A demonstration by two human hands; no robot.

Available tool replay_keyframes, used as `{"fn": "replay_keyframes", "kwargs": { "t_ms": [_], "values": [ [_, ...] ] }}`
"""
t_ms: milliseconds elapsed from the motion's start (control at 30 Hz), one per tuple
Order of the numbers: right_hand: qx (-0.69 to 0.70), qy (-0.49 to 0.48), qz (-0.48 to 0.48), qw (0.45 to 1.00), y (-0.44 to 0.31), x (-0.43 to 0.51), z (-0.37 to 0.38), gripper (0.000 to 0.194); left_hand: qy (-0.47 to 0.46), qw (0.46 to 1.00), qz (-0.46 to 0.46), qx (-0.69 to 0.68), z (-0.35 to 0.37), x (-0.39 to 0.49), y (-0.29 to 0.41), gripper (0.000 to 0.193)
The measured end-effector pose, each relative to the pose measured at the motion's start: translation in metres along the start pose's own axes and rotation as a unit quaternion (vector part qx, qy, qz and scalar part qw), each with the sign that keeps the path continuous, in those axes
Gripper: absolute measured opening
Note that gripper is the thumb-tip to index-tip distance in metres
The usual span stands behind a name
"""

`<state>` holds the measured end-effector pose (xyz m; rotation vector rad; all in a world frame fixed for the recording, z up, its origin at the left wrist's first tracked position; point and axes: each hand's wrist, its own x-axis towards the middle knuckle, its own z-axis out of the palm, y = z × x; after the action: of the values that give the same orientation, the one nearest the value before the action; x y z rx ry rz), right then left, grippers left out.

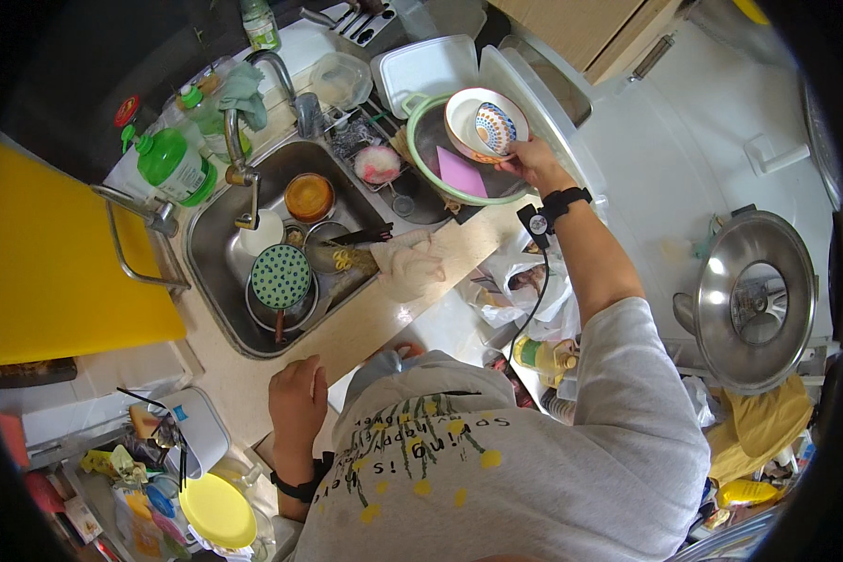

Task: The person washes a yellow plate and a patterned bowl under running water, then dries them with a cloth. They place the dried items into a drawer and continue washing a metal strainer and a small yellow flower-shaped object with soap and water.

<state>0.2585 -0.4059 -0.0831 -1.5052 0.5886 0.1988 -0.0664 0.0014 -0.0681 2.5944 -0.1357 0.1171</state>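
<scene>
My right hand [534, 163] grips the near rim of a larger bowl [461, 116], white inside with an orange-patterned outside. Within it is a smaller bowl [496, 129] patterned in blue and orange dots. The bowls are above a green-rimmed basin [414, 140], and a pink flat piece [460, 172] shows at its near side. My left hand [298, 395] is by the counter's front edge; I see nothing in it, and its fingertips are hidden. Left of centre, the steel sink [214, 281] holds a green dotted pan or lid [281, 275], a brown round dish [309, 197] and a white bowl [262, 233].
A faucet [235, 140] with a green cloth arches over the sink. Green soap bottles [175, 165] stand behind it. A pale cloth [411, 267] lies on the counter [351, 323]. Plastic bags [527, 281] lie below the counter; a steel lid [716, 309] is at right.
</scene>
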Motion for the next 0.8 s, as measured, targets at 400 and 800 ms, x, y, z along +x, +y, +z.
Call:
{"fn": "replay_keyframes", "kwargs": {
  "t_ms": [400, 800],
  "values": [
    [-0.11, -0.131, -0.144, 0.975, -0.013, -0.136, 0.02, 0.033, -0.034, 0.883, -0.083, -0.461, 0.011, 0.06, 0.047, 0.059],
    [-0.334, -0.172, -0.276, 0.885, 0.064, -0.25, 0.11, 0.049, 0.061, 0.725, -0.232, -0.645, 0.042, 0.081, 0.046, 0.053]
  ]
}}
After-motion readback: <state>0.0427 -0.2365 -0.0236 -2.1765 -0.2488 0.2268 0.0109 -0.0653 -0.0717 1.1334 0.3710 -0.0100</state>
